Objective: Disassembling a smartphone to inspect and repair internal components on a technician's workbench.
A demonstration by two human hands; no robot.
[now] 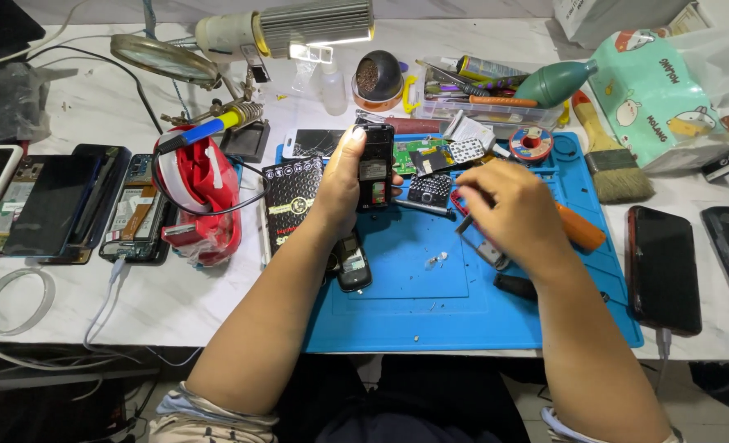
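My left hand [341,184] holds a small black opened phone body [375,166] upright above the blue work mat [414,303]. My right hand [519,212] hovers over the mat to the right, fingers pinched on a thin tool or small part that I cannot make out; a grey metal piece [483,244] shows under it. A loose keypad [430,190] and a green circuit board [414,152] lie on the mat between and beyond the hands. Another small dark phone [353,264] lies below my left wrist.
Several opened phones [69,205] lie at the left beside a red tape holder [203,197] and a soldering iron [209,130]. A brush [610,160], an orange-handled tool [582,231] and two dark phones [664,269] sit right. A lamp [299,29] and magnifier [161,57] stand behind.
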